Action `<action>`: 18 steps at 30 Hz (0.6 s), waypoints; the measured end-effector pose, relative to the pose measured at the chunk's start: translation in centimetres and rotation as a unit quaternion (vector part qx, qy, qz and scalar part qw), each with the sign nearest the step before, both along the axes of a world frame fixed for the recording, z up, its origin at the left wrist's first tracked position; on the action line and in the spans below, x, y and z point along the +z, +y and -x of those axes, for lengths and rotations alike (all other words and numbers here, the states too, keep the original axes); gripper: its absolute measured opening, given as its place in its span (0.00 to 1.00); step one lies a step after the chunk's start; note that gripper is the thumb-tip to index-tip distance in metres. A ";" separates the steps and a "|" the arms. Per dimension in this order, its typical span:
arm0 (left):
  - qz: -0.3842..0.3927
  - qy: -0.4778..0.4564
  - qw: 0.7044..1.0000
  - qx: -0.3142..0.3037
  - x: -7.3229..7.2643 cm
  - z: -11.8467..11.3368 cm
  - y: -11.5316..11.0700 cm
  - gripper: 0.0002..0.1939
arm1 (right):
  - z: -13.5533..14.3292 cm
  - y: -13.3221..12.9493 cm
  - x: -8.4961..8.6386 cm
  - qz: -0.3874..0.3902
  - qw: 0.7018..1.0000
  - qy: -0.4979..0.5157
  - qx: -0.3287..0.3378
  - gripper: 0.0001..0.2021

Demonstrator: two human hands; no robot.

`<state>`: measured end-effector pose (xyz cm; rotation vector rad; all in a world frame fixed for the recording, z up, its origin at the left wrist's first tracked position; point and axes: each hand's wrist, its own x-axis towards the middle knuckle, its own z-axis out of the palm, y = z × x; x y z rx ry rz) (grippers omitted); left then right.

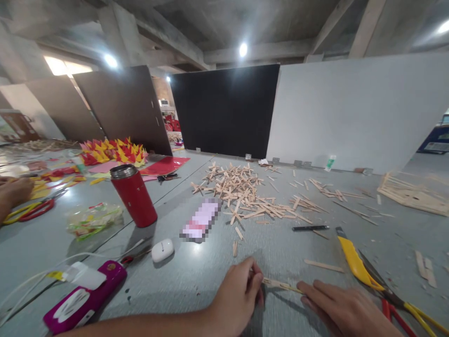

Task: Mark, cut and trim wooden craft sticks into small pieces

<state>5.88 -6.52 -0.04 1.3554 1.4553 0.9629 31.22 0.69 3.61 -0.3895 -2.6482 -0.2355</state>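
Note:
A thin flat wooden stick (280,284) spans the gap between my two hands, low over the grey table. My left hand (240,290) is closed, pinching the stick's left end between thumb and curled fingers. At the other end, my right hand (336,304) has its fingers pressed together on the stick; its thumb is hidden. A loose wooden strip (323,266) lies just beyond the right hand. Beside that hand are a yellow-handled cutter (354,260) and scissors (396,299) with red and yellow handles.
Beyond my hands lies a pile of wooden sticks (242,189), with a phone (201,220) and black pen (310,228) nearby. Leftward stand a red flask (135,196), white earbud case (162,250) and purple power strip (86,297). Another person's hand (16,192) is at far left.

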 end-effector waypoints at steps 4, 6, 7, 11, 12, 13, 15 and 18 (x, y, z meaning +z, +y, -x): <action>0.005 -0.004 1.000 -0.010 -0.1 0.2 0.1 0.11 | 0.4 -0.3 0.5 -0.006 1.000 0.001 0.002 0.19; 0.005 -0.006 1.000 -0.013 -0.2 0.3 0.1 0.11 | 0.6 -0.4 0.7 -0.010 1.000 0.006 -0.011 0.20; 0.005 -0.006 1.000 -0.013 -0.2 0.4 0.1 0.11 | 0.5 -0.4 0.7 -0.005 1.000 0.001 -0.016 0.19; 0.000 -0.007 1.000 -0.019 -0.4 0.5 0.0 0.12 | 0.0 -0.5 0.1 0.042 0.998 -0.054 -0.010 0.29; -0.004 -0.007 1.000 -0.023 -0.3 0.5 0.0 0.12 | -0.1 -0.5 0.0 0.050 0.997 -0.064 -0.009 0.33; -0.008 -0.006 1.000 -0.026 -0.3 0.5 0.0 0.12 | -0.2 -0.5 0.0 0.053 0.996 -0.074 -0.011 0.36; -0.020 -0.002 0.999 -0.034 -0.3 0.5 0.0 0.13 | -0.1 -0.6 0.2 0.036 0.996 -0.082 -0.012 0.40; -0.039 0.006 0.998 -0.038 -0.2 0.6 -0.2 0.13 | 0.5 -1.1 0.4 -0.020 0.995 -0.100 -0.014 0.42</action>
